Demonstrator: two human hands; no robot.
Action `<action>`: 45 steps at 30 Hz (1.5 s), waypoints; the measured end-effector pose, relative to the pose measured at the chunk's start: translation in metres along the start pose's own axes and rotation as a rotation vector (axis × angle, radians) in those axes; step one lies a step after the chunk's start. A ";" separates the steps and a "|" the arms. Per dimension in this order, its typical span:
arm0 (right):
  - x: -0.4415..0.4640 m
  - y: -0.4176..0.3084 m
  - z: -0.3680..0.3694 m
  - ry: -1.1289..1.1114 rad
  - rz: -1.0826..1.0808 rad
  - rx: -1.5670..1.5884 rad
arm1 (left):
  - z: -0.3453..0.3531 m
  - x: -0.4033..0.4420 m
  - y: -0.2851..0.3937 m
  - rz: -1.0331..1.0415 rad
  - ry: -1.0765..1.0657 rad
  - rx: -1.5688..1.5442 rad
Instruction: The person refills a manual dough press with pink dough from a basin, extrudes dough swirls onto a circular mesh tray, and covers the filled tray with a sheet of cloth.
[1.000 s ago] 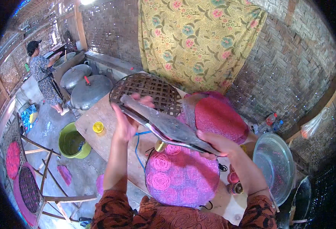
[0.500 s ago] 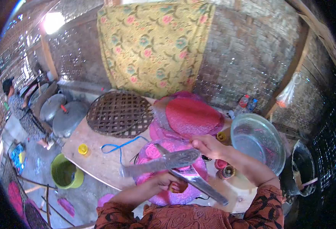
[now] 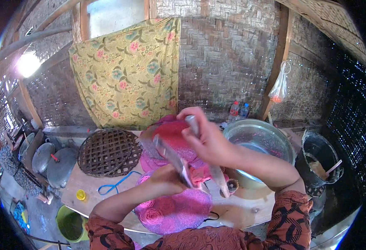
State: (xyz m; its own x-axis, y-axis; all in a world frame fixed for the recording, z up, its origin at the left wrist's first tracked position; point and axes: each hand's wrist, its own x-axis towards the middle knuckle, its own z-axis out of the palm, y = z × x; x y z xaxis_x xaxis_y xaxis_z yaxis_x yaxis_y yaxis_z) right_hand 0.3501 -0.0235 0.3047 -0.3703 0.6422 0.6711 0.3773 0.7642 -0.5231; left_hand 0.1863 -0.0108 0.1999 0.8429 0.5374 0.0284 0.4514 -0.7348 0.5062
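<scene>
My right hand is raised above the middle of the bench, its fingers closed round a metal bar that slants down toward me. My left hand, lower and nearer, grips a second flat metal bar tilted up to the left. Pink dough-like stuff shows beside the left hand, at this bar. Below both hands lies a round purple-pink sheet or tray, bearing coiled pink strands. My left fingers are partly hidden.
A woven rack and blue strap lie left on the wooden bench. A pink-red pile is behind. Right stand a large basin and dark bucket. Another person is far left.
My right hand has risen and moved left with its bar, separating it from the other bar. Pink stuff now shows by my left hand. The view has shifted right.
</scene>
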 end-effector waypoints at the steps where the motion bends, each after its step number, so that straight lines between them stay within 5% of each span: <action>1: -0.003 0.003 -0.016 0.062 0.067 -0.036 | -0.009 -0.018 -0.002 0.118 0.146 -0.141; 2: -0.009 0.003 -0.041 0.154 0.195 -0.021 | -0.015 -0.032 -0.009 0.240 0.291 -0.282; 4: -0.022 0.007 -0.091 0.418 0.380 0.109 | 0.012 -0.029 -0.064 -0.322 0.337 -0.072; 5: -0.027 0.019 -0.104 0.693 0.313 0.208 | 0.018 -0.033 -0.072 -0.300 0.336 -0.070; 8: -0.050 0.052 -0.125 1.071 0.031 0.621 | 0.034 -0.019 -0.070 -0.427 0.530 -0.855; 11: -0.059 0.086 -0.092 1.436 0.049 0.690 | 0.045 0.043 -0.019 0.406 0.899 -1.508; 13: -0.067 0.109 -0.047 1.496 0.151 0.840 | 0.037 0.060 -0.020 0.437 0.987 -1.508; 16: -0.109 0.137 -0.004 1.057 0.531 0.999 | 0.001 0.056 -0.029 0.529 1.265 -1.289; 18: -0.152 0.150 -0.026 0.484 0.674 -0.171 | -0.034 0.040 -0.039 0.706 1.407 -1.196; 20: -0.182 0.135 -0.079 -0.210 0.951 -1.100 | -0.068 0.015 -0.034 0.746 1.309 -1.173; 22: -0.231 0.162 -0.119 -0.623 1.251 -1.361 | -0.079 -0.004 -0.062 0.485 1.442 -1.043; 24: -0.257 0.167 -0.146 -0.720 1.331 -1.206 | -0.085 -0.016 -0.078 0.438 1.464 -0.909; 30: -0.221 0.114 -0.198 -0.793 1.228 -1.138 | -0.111 -0.057 -0.123 -0.065 1.594 -0.774; 33: -0.186 0.084 -0.229 -0.864 1.183 -0.789 | -0.108 -0.062 -0.122 -0.198 1.294 -0.459; 35: -0.162 0.068 -0.234 -0.858 1.140 -0.646 | -0.103 -0.023 -0.086 -0.118 1.201 0.090; 36: -0.146 0.053 -0.231 -0.767 1.073 -0.531 | -0.100 -0.003 -0.069 -0.067 1.185 0.352; 37: -0.130 0.042 -0.226 -0.680 1.002 -0.412 | -0.106 0.000 -0.053 0.094 0.877 0.104; 38: -0.118 0.036 -0.218 -0.699 0.964 -0.411 | -0.093 0.012 -0.051 -0.066 0.872 0.038; 40: -0.103 0.029 -0.194 -0.467 0.759 -0.211 | -0.080 0.036 -0.083 0.129 0.920 0.026; 42: -0.089 0.027 -0.157 -0.275 0.771 -0.026 | -0.078 0.054 -0.076 0.225 0.961 0.027; 45: -0.063 0.041 -0.072 0.099 0.188 -0.255 | -0.080 0.073 -0.042 0.171 1.011 0.308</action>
State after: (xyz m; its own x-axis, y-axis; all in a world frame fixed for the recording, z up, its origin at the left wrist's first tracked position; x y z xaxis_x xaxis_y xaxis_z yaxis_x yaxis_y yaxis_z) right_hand 0.4496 -0.0368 0.2786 -0.1943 0.7520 0.6299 0.6361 0.5854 -0.5027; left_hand 0.2051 0.0921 0.2493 0.3321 0.4073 0.8508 0.5240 -0.8297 0.1927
